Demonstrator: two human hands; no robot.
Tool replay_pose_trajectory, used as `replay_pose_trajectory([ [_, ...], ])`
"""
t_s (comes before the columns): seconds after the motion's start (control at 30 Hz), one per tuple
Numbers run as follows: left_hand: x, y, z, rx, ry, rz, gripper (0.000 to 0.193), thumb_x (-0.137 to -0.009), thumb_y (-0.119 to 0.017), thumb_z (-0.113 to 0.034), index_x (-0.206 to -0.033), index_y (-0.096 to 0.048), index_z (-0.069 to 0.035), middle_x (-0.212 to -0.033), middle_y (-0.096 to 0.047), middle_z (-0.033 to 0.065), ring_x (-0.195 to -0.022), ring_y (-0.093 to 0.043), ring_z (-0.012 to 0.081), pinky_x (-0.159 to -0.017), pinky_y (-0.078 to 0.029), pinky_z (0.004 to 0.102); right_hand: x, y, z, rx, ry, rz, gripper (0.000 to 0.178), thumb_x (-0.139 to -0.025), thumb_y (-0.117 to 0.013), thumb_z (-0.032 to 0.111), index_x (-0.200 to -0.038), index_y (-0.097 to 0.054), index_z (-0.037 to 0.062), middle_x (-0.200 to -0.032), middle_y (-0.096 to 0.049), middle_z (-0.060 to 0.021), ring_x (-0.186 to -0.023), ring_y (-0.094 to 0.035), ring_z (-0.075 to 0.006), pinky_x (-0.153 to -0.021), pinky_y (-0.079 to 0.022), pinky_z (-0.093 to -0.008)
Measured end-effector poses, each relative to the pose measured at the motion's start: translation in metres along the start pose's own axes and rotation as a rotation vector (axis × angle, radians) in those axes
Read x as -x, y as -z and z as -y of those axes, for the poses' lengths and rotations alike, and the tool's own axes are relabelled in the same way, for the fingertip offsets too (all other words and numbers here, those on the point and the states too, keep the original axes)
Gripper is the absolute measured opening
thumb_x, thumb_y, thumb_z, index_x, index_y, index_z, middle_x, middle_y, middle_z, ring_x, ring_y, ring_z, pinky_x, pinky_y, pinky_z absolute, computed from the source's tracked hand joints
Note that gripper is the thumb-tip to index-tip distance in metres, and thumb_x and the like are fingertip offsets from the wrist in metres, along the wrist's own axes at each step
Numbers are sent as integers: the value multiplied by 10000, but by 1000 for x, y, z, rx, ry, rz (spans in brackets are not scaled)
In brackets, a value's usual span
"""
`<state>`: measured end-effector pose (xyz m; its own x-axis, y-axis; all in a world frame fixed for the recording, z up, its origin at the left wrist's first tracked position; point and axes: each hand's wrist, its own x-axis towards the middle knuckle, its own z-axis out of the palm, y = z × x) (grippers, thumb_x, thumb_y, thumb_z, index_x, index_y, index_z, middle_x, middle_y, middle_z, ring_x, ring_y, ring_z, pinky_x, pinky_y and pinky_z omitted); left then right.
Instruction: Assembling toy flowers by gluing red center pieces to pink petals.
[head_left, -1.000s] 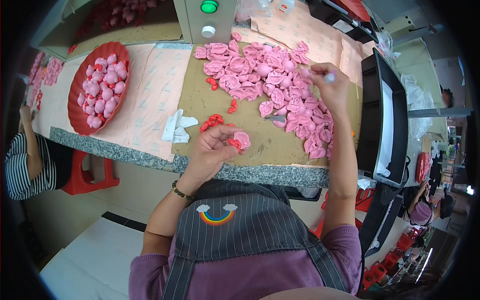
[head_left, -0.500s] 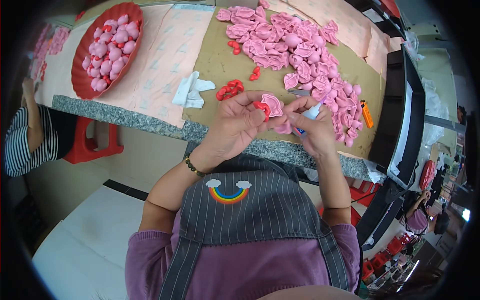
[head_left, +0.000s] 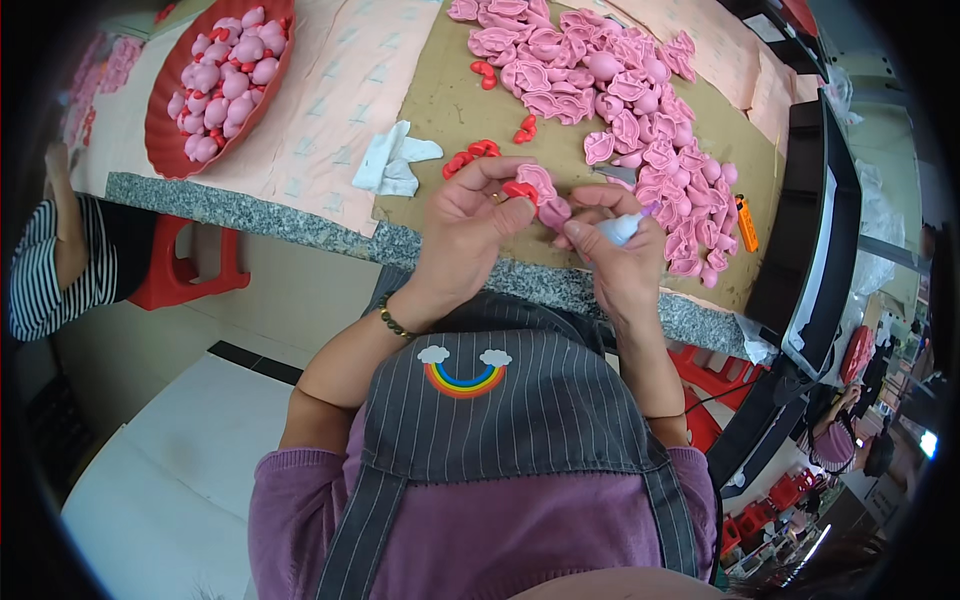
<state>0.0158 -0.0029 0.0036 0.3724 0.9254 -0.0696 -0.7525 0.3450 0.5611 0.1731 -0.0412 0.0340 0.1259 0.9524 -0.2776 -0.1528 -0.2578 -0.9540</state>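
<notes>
Pinching a pink toy piece point(head_left: 548, 205) with a small red part point(head_left: 519, 189) in the left hand point(head_left: 470, 225), grip closed on both, just above the near edge of the bench point(head_left: 440, 100). Holding a small white glue bottle point(head_left: 620, 229) in the right hand point(head_left: 618, 262), grip wrapped around it, tip touching or nearly touching the pink piece. Judging best practice: keeping the piece steady, dosing only a small dot at the joint, aligning the red part squarely. Leaving loose red parts point(head_left: 470, 156) and the pink pile point(head_left: 620, 90) on the brown cardboard within reach. Sitting apart at far left: red tray point(head_left: 160, 130) of assembled pieces, crumpled white cloth point(head_left: 393, 165).
</notes>
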Motion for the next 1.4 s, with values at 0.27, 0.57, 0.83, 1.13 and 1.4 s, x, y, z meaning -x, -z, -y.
replay_pose_trajectory([
  [0.27, 17, 2, -22, -59, 189, -71, 283, -828, -556, 33, -1107, -504, 32, -1062, -569, 123, -996, -563, 203, -898, -475, 378, 0, -12, 6, 1005, 510, -177, 174, -728, -659, 32, -879, -598, -28, -836, -568, -127, -704, -581, -241, -618, -455, -316],
  [0.57, 19, 8, -9, 95, 211, -48, 290, -849, -527, 28, -1136, -493, 10, -1071, -561, 128, -1003, -562, 209, -911, -466, 388, 5, -11, -8, 696, 405, -75, 113, -716, -633, -54, -807, -569, -37, -951, -615, -111, -802, -598, -166, -690, -474, -271],
  [0.83, 15, 7, -13, 197, 298, 55, 262, -883, -503, -41, -1137, -491, 16, -1102, -560, 129, -1024, -560, 233, -923, -460, 412, 12, -9, 0, 47, 242, 24, 207, -706, -645, -100, -882, -549, -50, -953, -609, -165, -816, -596, -162, -739, -496, -273],
  [1.13, 9, 10, -9, -94, 266, 123, 330, -854, -560, -60, -1166, -486, 19, -1094, -574, 125, -1013, -571, 219, -899, -471, 388, 21, -1, 7, 204, 433, -121, 273, -683, -688, -84, -922, -559, -59, -955, -609, -163, -814, -600, -177, -743, -494, -276],
  [1.4, 5, 1, -12, -99, 299, 125, 302, -791, -613, 23, -1086, -550, 42, -968, -615, 104, -875, -600, 144, -785, -512, 263, 22, -11, 17, 570, 646, -73, 251, -635, -738, -41, -855, -618, -33, -907, -641, -152, -871, -604, -210, -756, -475, -298],
])
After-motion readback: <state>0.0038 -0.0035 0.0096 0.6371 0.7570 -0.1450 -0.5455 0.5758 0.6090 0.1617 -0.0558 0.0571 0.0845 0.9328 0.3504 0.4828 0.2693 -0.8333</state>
